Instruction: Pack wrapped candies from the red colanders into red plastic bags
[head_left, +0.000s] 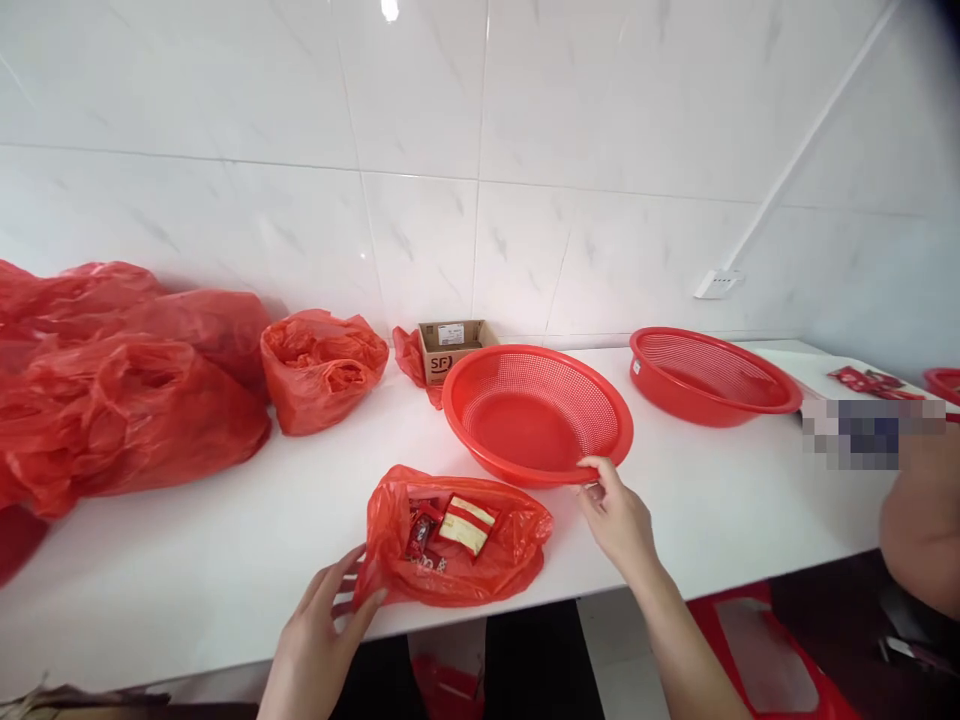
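My left hand has its fingers and thumb around the left end of an open red plastic bag at the table's front edge. Inside the bag lie a cream-and-red packet and several small dark red wrapped packets. My right hand pinches the near right rim of a red plastic colander, thumb below and fingers on top. This colander stands just behind the bag, and no contents show in it.
Bulky red plastic bags and a smaller bunched red bag sit at the left. A cardboard box stands by the wall. Another red colander is at the right, near a person's arm and red packets.
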